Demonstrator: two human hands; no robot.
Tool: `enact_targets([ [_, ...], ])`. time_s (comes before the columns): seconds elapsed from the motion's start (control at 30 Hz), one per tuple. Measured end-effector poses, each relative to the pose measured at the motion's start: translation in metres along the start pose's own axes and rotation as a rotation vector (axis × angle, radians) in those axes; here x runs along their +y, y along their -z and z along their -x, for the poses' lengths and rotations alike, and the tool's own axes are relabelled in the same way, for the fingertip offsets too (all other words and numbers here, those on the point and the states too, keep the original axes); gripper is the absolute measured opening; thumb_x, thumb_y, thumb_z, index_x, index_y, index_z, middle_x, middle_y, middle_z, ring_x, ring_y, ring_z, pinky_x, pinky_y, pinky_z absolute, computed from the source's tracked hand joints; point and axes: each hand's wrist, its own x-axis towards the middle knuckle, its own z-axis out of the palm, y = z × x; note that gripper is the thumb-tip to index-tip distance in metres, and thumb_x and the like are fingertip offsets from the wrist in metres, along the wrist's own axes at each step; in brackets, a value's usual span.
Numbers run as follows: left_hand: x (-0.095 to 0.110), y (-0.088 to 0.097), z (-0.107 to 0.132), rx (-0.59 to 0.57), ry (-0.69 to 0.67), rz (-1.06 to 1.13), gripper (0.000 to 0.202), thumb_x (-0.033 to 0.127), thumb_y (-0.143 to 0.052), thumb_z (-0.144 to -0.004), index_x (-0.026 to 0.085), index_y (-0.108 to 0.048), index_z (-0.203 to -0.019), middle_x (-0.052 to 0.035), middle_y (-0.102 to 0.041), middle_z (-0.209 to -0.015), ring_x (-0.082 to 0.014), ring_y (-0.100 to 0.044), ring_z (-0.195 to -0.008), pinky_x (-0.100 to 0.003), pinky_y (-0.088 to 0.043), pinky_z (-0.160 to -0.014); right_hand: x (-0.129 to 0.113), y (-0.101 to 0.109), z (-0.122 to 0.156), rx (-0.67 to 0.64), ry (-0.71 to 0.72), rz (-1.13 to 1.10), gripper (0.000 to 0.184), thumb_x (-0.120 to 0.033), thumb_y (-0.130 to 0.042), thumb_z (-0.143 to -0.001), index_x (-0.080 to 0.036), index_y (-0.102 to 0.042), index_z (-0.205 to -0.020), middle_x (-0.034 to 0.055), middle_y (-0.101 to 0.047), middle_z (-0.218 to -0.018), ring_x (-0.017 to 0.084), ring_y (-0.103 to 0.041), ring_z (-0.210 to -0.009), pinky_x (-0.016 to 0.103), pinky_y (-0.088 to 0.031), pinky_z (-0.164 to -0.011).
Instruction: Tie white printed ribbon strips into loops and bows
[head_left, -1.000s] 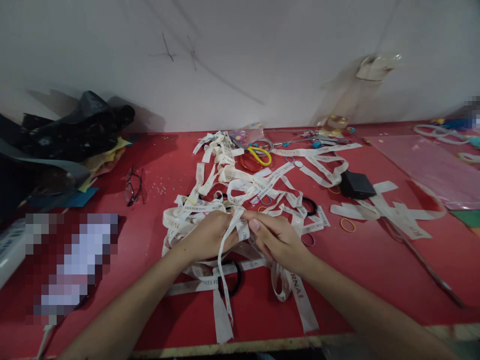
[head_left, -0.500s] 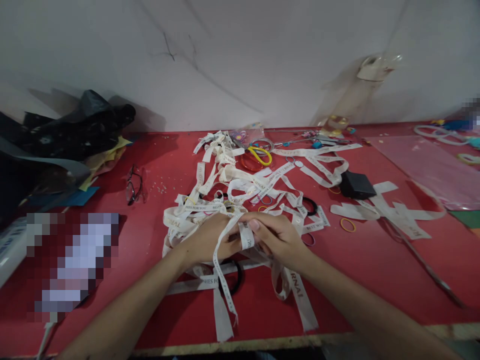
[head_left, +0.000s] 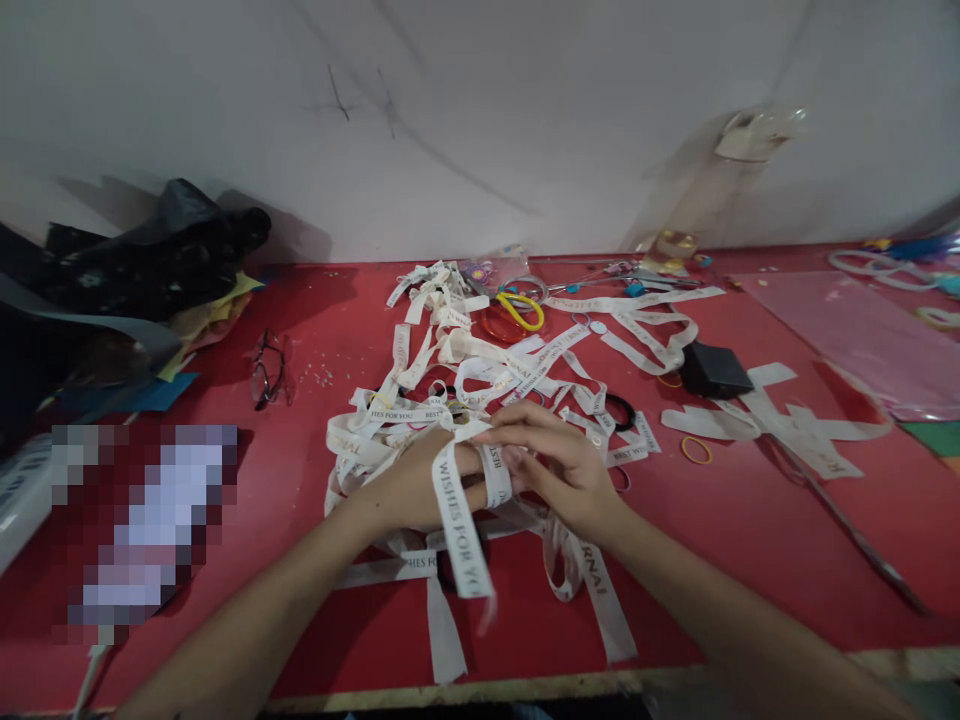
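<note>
A white printed ribbon (head_left: 459, 525) is looped round the fingers of my left hand (head_left: 427, 480), its loose end hanging down over the back of that hand. My right hand (head_left: 570, 470) meets the left from the right side, its fingers closed at the ribbon loop near the left fingertips. Exactly where the right fingertips pinch is partly hidden. Under and behind both hands lies a tangled heap of the same ribbon (head_left: 345, 440), with a black hair tie (head_left: 621, 412) at its right side.
Yellow-handled scissors (head_left: 521, 312) lie behind the heap. To the right are a black block (head_left: 716, 370), a yellow rubber band (head_left: 696, 450) and a thin rod (head_left: 855, 535). Eyeglasses (head_left: 268, 370) and a blurred-out flat object (head_left: 161, 520) are on the left of the red table (head_left: 315, 650).
The ribbon's loose end has swung and turned flat, now showing its lettering. My right fingers have shifted and spread slightly at the loop; the left hand has stayed nearly in place.
</note>
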Motion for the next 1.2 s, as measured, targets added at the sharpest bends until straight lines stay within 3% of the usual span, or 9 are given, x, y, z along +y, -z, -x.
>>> enact_targets([
  [0.2, 0.003, 0.002, -0.004, -0.001, -0.023, 0.017, 0.034, 0.033, -0.046, -0.093, 0.015, -0.068, -0.076, -0.0043, -0.071, -0.082, -0.0138, -0.061, -0.073, -0.023, -0.046, -0.070, 0.003, 0.001, 0.003, -0.037, 0.035, -0.087, 0.036, -0.014, -0.045, -0.097, -0.030, -0.065, -0.123, 0.0068, -0.065, -0.108, 0.016, -0.063, -0.098, 0.033, -0.052, -0.086],
  [0.5, 0.001, 0.001, 0.001, -0.028, -0.015, 0.060, 0.037, 0.040, -0.050, -0.093, 0.015, -0.071, -0.077, -0.0030, -0.067, -0.069, -0.0121, -0.058, -0.066, -0.022, -0.043, -0.068, 0.005, -0.002, 0.000, -0.035, -0.019, 0.029, 0.041, -0.011, -0.042, -0.094, -0.027, -0.065, -0.124, 0.0061, -0.068, -0.104, 0.015, -0.065, -0.094, 0.030, -0.051, -0.083],
  [0.63, 0.004, 0.005, 0.001, -0.026, -0.065, 0.180, 0.031, 0.036, -0.052, -0.093, 0.015, -0.073, -0.084, -0.0050, -0.073, -0.077, -0.0132, -0.063, -0.072, -0.022, -0.044, -0.072, 0.009, -0.004, 0.001, -0.045, -0.047, 0.039, 0.039, -0.012, -0.042, -0.095, -0.027, -0.066, -0.123, 0.0068, -0.069, -0.108, 0.015, -0.066, -0.096, 0.029, -0.051, -0.084],
  [0.8, 0.005, 0.006, 0.001, -0.005, -0.092, 0.302, 0.027, 0.032, -0.052, -0.093, 0.018, -0.074, -0.096, -0.0065, -0.076, -0.092, -0.0156, -0.069, -0.087, -0.023, -0.047, -0.082, 0.015, -0.004, 0.000, -0.067, -0.103, 0.036, 0.027, -0.023, -0.054, -0.093, -0.026, -0.071, -0.114, 0.0070, -0.072, -0.103, 0.017, -0.068, -0.093, 0.030, -0.052, -0.080],
  [0.93, 0.007, 0.008, 0.002, 0.026, -0.109, 0.343, 0.025, 0.031, -0.054, -0.092, 0.020, -0.075, -0.100, -0.0058, -0.076, -0.089, -0.0147, -0.070, -0.084, -0.021, -0.047, -0.078, 0.017, -0.003, 0.000, -0.058, -0.096, 0.018, 0.022, -0.030, -0.065, -0.086, -0.024, -0.073, -0.105, 0.0076, -0.072, -0.098, 0.019, -0.068, -0.089, 0.030, -0.053, -0.077],
  [1.07, 0.009, 0.009, 0.002, 0.053, -0.077, 0.366, 0.031, 0.037, -0.053, -0.093, 0.018, -0.075, -0.102, -0.0030, -0.070, -0.072, -0.0105, -0.060, -0.062, -0.020, -0.042, -0.063, 0.017, -0.003, 0.002, -0.060, -0.093, 0.014, 0.022, -0.029, -0.067, -0.082, -0.023, -0.072, -0.102, 0.0071, -0.071, -0.097, 0.019, -0.066, -0.086, 0.030, -0.052, -0.074],
  [1.2, 0.011, 0.012, 0.001, 0.119, 0.002, 0.469, 0.048, 0.053, -0.047, -0.092, 0.015, -0.077, -0.095, 0.0019, -0.051, -0.053, -0.0087, -0.041, -0.051, -0.021, -0.036, -0.055, 0.013, -0.003, 0.000, -0.024, -0.101, 0.077, 0.013, -0.021, -0.061, -0.085, -0.020, -0.070, -0.095, 0.0080, -0.068, -0.099, 0.019, -0.064, -0.088, 0.030, -0.051, -0.074],
])
